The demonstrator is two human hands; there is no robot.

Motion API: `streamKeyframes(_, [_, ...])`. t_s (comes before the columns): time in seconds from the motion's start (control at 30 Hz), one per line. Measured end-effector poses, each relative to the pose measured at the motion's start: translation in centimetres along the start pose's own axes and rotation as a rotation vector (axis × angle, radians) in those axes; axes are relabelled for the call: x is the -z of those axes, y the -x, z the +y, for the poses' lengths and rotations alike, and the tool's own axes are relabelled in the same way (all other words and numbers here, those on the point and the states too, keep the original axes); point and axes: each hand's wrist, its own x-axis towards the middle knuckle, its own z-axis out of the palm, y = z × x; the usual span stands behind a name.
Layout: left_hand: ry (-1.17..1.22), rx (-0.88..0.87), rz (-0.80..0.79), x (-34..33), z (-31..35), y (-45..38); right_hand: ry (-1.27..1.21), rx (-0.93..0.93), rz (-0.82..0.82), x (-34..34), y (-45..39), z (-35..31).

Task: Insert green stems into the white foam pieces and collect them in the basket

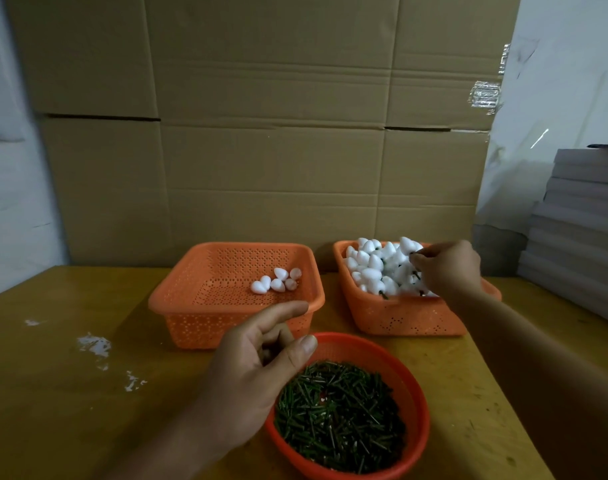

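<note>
A round red basket (pixel 413 382) at the front holds a heap of short green stems (pixel 340 417). The left orange basket (pixel 177 299) contains several plain white foam pieces (pixel 278 280). The right orange basket (pixel 399 320) is piled with foam pieces carrying stems (pixel 378 268). My left hand (pixel 257 362) hovers between the round basket and the left orange basket, thumb and forefinger apart, with nothing clearly held. My right hand (pixel 448 268) is over the right basket, its fingertips pinched on the dark stem of a stemmed foam piece (pixel 406 244) on top of the pile.
Everything stands on a yellow wooden table (pixel 70 393) with white crumbs (pixel 94 344) at the left. A wall of cardboard boxes (pixel 267 150) rises right behind the baskets. Stacked grey boards (pixel 583 237) sit at the right edge.
</note>
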Motion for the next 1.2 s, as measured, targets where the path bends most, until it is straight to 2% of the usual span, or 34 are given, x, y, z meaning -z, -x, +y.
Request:
streamKeyframes(0.23, [-0.019,0.0,0.004,0.2,0.1,-0.1,0.193,-0.081,-0.058,-1.0,-1.4,-0.8])
streamKeyframes(0.47, [-0.027,-0.013,-0.009,0.1,0.4,0.1,0.216,-0.067,-0.08,-0.4,-1.2,-0.8])
streamKeyframes(0.67, [-0.024,-0.039,0.028,0.3,0.8,-0.2,-0.111,0.109,-0.04,2.0,2.5,-2.6])
streamKeyframes(0.8, [-0.036,0.027,0.1,1.3,1.0,-0.9,-0.383,0.191,-0.146,3.4,8.1,-4.9])
streamKeyframes(0.9, [-0.133,0.024,0.152,2.5,1.5,-1.5,-0.512,0.212,-0.265,3.4,12.0,-5.3])
streamKeyframes(1.03, [-0.271,0.053,0.165,5.2,2.0,-3.9,-0.442,0.283,-0.4,2.2,14.7,-3.9])
streamKeyframes(1.2, [-0.565,0.234,0.099,8.9,2.2,-10.5,-0.304,0.334,-0.395,1.2,14.8,-2.7])
